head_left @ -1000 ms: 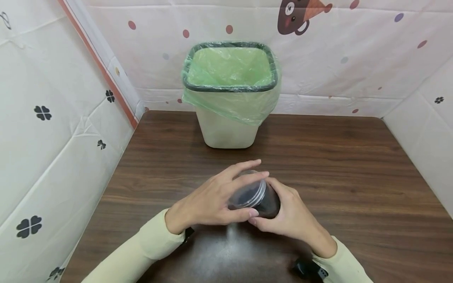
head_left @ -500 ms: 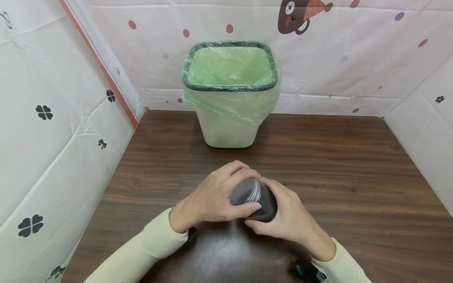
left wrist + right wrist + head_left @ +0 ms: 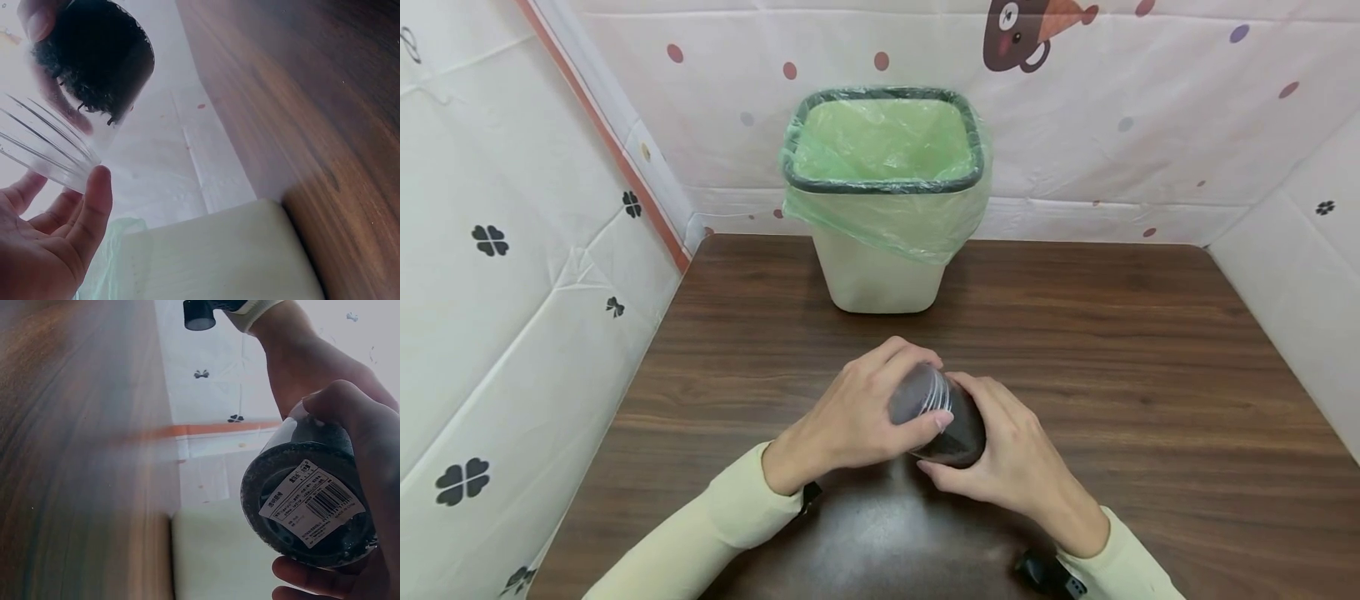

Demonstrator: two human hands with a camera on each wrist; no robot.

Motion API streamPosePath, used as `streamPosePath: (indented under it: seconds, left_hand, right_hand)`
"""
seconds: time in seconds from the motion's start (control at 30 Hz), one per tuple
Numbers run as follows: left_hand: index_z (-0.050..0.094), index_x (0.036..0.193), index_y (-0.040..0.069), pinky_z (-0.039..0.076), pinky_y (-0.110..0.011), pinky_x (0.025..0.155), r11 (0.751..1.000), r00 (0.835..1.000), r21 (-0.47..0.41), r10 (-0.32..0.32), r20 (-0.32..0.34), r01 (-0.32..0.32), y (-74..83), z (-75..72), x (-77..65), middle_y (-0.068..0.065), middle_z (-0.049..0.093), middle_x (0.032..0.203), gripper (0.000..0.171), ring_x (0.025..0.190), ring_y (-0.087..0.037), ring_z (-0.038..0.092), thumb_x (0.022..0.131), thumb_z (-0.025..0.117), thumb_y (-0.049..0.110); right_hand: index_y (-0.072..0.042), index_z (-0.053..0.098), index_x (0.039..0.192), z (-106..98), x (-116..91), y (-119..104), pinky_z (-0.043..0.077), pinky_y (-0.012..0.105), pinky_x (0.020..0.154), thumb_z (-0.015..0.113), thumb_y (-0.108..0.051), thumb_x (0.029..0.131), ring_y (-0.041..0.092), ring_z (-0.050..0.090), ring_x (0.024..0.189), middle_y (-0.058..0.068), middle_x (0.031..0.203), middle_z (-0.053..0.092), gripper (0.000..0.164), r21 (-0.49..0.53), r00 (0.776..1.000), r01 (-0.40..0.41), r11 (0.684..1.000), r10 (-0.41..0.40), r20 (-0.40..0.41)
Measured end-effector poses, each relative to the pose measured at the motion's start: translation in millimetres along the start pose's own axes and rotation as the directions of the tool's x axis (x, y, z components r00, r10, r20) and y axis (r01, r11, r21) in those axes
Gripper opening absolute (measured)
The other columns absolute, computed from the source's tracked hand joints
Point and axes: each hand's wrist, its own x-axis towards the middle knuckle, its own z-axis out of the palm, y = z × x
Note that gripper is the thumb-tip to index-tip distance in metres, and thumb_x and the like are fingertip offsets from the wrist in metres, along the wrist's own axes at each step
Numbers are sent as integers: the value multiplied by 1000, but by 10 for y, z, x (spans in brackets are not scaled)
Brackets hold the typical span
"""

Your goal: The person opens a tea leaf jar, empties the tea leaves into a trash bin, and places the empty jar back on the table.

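Note:
A clear plastic jar (image 3: pixel 964 433) with dark, shredded contents is tilted between both hands above the table. My left hand (image 3: pixel 856 408) grips its clear lid (image 3: pixel 913 395), thumb on the near side and fingers over the far side. In the left wrist view, fingertips of the left hand (image 3: pixel 59 228) press the ridged rim (image 3: pixel 47 144), and the dark shreds (image 3: pixel 100 56) show through the wall. My right hand (image 3: pixel 1018 454) wraps round the jar's body. A barcode label (image 3: pixel 312 503) is on the jar's base in the right wrist view.
A pale bin (image 3: pixel 883 275) lined with a green plastic bag (image 3: pixel 883 137) stands at the back of the brown wooden table (image 3: pixel 1097 333). Patterned white sheets (image 3: pixel 1112 150) hang behind and at the sides. Dark devices are strapped to both wrists.
My left hand's raised, spread fingers have come down and curled round the lid. The jar has shifted slightly, its body staying in the right hand.

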Motion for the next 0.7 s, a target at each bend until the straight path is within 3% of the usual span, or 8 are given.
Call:
streamPosePath:
  seconds: [0.7]
  left_hand:
    - [63,120,15,49,-24,75,998,999,-57,-32,-12,31,1,5,-8,8,60,113,42,92,-6,59,91,64,45]
  right_hand:
    - [-8,58,132,7,4,49,52,31,81,91,-45,59,10,61,96,-4,112,63,88,50,1000,-5,999,5,-3]
